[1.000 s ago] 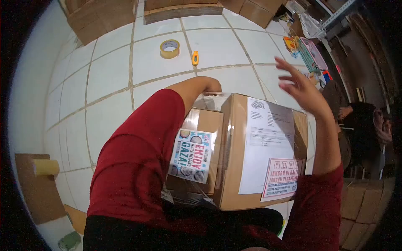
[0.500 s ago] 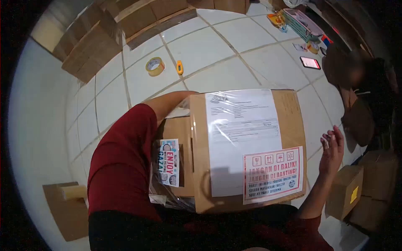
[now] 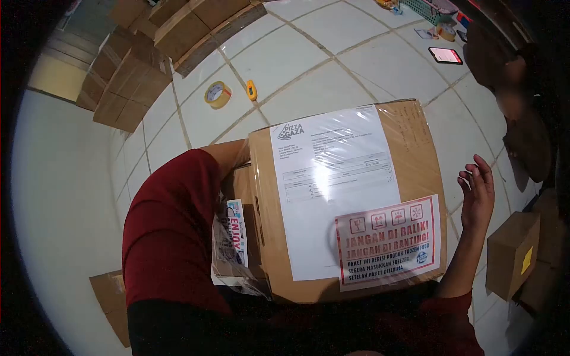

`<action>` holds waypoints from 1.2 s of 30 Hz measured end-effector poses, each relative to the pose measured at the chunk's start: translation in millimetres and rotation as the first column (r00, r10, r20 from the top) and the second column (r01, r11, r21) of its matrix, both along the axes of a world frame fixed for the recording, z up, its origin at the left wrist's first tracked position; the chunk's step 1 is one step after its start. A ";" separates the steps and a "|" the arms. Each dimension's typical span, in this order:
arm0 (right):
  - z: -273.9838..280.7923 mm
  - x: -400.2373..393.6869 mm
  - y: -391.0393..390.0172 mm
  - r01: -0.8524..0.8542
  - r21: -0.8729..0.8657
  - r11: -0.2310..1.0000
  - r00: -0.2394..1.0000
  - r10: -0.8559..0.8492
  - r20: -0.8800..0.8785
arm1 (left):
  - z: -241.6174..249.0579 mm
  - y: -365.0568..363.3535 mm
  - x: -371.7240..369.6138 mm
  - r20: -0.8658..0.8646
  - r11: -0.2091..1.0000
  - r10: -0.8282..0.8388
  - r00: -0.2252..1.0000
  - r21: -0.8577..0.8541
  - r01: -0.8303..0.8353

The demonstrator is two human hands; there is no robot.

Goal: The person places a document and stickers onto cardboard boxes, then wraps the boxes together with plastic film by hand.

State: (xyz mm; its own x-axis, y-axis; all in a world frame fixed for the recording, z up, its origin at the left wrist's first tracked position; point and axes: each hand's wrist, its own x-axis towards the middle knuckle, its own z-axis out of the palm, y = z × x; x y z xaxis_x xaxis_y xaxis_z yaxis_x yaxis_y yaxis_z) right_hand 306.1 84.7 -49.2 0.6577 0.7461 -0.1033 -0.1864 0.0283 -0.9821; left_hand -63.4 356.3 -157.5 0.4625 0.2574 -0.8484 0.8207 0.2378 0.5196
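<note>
A cardboard box (image 3: 415, 154) wrapped in clear plastic film fills the middle of the head view, close to my body. Under the film lie a printed sheet (image 3: 350, 237) with a pizza logo and a red-and-blue warning label (image 3: 386, 243). On the box's left side sits a small "ENJOY" card (image 3: 236, 231). My left arm (image 3: 228, 157) reaches round the far left of the box, and the hand is hidden behind it. Beside the box on the right, my right hand (image 3: 478, 193) is raised with fingers loosely bent and apart, holding nothing.
A roll of tape (image 3: 217, 95) and a yellow cutter (image 3: 252, 90) lie on the tiled floor beyond the box. A phone (image 3: 445, 56) rests farther right, near another person (image 3: 525, 130). Cardboard boxes (image 3: 133, 89) stand at the back left, and another box (image 3: 513, 255) is at right.
The wrapped box has turned slightly, and its left edge now sits farther left in the view. My right hand appears a little higher and farther right. The camera view has also shifted.
</note>
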 end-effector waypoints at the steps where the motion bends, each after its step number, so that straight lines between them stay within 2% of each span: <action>1: 1.6 -2.5 0.5 0.001 -0.002 1.000 1.000 -0.001 -0.001 | 0.5 -1.3 -1.1 0.003 1.000 0.004 1.000 0.001 -0.004; 7: 6.9 -16.5 3.6 -0.119 -0.084 0.989 0.973 0.133 0.191 | -1.6 -2.6 -1.4 0.008 1.000 -0.008 1.000 0.003 0.008; 9: 17.3 -32.4 6.8 -0.266 0.054 0.963 0.939 0.246 0.239 | -2.0 -0.2 -0.4 0.008 1.000 -0.019 1.000 0.008 0.019; 10: 18.6 -34.7 6.0 -0.398 0.074 0.914 0.882 0.360 0.304 | -1.1 0.7 -0.8 0.006 1.000 -0.022 1.000 0.009 0.022; 11: 19.1 -39.7 2.4 -0.489 -0.017 0.872 0.835 0.474 0.279 | 0.1 2.7 -0.8 0.009 1.000 -0.027 1.000 0.014 0.026; 13: 21.7 -40.5 -2.0 -0.604 -0.110 0.790 0.795 0.607 -0.004 | 6.9 8.0 -0.5 0.006 0.999 -0.038 0.999 0.024 0.038; 14: 6.9 -28.3 -3.8 -0.631 -0.378 0.677 0.738 0.675 -0.023 | 10.8 12.3 0.4 0.005 0.998 -0.049 0.999 0.029 0.049; 17: 2.0 -29.7 1.2 -0.575 -0.383 0.723 0.765 0.641 0.061 | 25.5 22.8 1.5 -0.008 0.996 -0.072 0.997 0.043 0.072; 18: 21.3 -35.1 11.8 -0.508 -0.384 0.771 0.823 0.567 0.050 | 28.1 23.1 -1.9 -0.014 0.996 -0.076 0.997 0.038 0.076; 20: 43.7 -43.0 32.7 -0.441 -0.148 0.885 0.837 0.465 0.288 | 28.3 17.7 -9.7 -0.017 0.996 -0.085 0.996 0.028 0.085; 21: 50.3 -43.8 45.0 -0.440 -0.067 0.896 0.812 0.428 0.398 | 26.4 14.4 -12.9 -0.020 0.995 -0.092 0.996 0.029 0.092; 22: 63.3 -50.4 56.2 -0.445 -0.088 0.891 0.720 0.415 0.557 | 28.5 14.3 -16.9 -0.028 0.995 -0.095 0.995 0.034 0.096; 23: 68.1 -58.1 67.9 -0.446 -0.082 0.891 0.718 0.411 0.561 | 27.7 10.0 -19.1 -0.033 0.993 -0.105 0.994 0.044 0.107; 24: 69.4 -65.6 80.4 -0.502 -0.266 0.823 0.417 0.500 0.759 | 27.2 7.8 -20.1 -0.044 0.992 -0.113 0.993 0.056 0.116; 25: 69.2 -71.8 87.9 -0.476 -0.454 0.753 0.059 0.543 0.838 | 27.9 6.4 -19.3 -0.056 0.988 -0.135 0.989 0.072 0.138; 27: 64.9 -81.4 89.7 -0.400 -0.496 0.771 0.035 0.553 0.832 | 29.6 5.3 -16.5 -0.094 0.969 -0.207 0.974 0.115 0.217; 29: 67.3 -82.7 87.3 -0.305 -0.541 0.784 -0.014 0.564 0.826 | 40.9 12.2 -13.7 -0.153 0.909 -0.330 0.931 0.214 0.358; 31: 71.1 -87.0 83.1 -0.177 -0.592 0.786 -0.028 0.597 0.802 | 74.3 19.3 -17.5 -0.273 0.723 -0.403 0.873 0.490 0.487; 32: 74.8 -88.6 82.5 -0.125 -0.644 0.754 -0.061 0.642 0.764 | 93.9 15.2 -25.4 -0.315 0.582 -0.311 0.897 0.683 0.442; 33: 75.2 -89.9 81.9 -0.123 -0.633 0.764 -0.079 0.628 0.774 | 115.8 -5.1 -31.9 -0.308 0.303 -0.018 0.951 0.905 0.299; 35: 72.4 -92.2 76.4 0.113 -0.628 0.770 -0.049 0.636 0.770 | 175.5 -67.2 -32.5 -0.111 0.337 0.154 0.982 0.940 0.053; 36: 74.5 -95.9 69.9 0.112 -0.609 0.785 -0.059 0.617 0.785 | 167.9 -96.1 -42.0 -0.027 0.269 0.172 0.985 0.963 -0.021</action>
State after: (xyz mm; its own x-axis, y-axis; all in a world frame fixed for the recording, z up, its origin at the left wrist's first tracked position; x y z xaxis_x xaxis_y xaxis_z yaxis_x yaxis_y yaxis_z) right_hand 210.2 154.6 25.4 0.1471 0.9864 0.0739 0.9883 -0.1436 -0.0506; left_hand -105.5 260.2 10.4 0.3031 0.9529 0.0075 0.8930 -0.2868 0.3467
